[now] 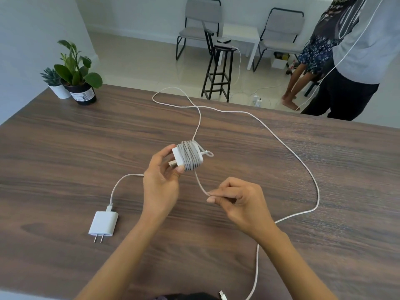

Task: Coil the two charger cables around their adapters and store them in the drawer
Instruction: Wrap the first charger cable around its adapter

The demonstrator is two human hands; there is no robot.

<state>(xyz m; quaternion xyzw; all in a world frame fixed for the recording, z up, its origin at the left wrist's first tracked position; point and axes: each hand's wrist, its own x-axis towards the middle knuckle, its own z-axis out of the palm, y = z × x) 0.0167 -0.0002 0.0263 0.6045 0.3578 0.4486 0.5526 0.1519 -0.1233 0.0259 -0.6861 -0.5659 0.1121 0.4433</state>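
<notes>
Second adapter (104, 223), a smooth white block with two metal prongs, lies flat on the wood-grain worktop (65, 148), its cable (118, 187) uncoiled. Left hand (160, 187) fingers grip the first adapter (179, 155), raised above the worktop and tightly wrapped in braided white cord. Right hand (240, 202) fingers pinch the free cord (200, 182).

Risks: slack tension would likely loosen the turns; the long loose cord (303, 165) trailing right could snag or knot. No drawer is visible.

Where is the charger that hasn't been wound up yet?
In the head view, the unwound charger lies flat on the table, left of the left hand.
</notes>
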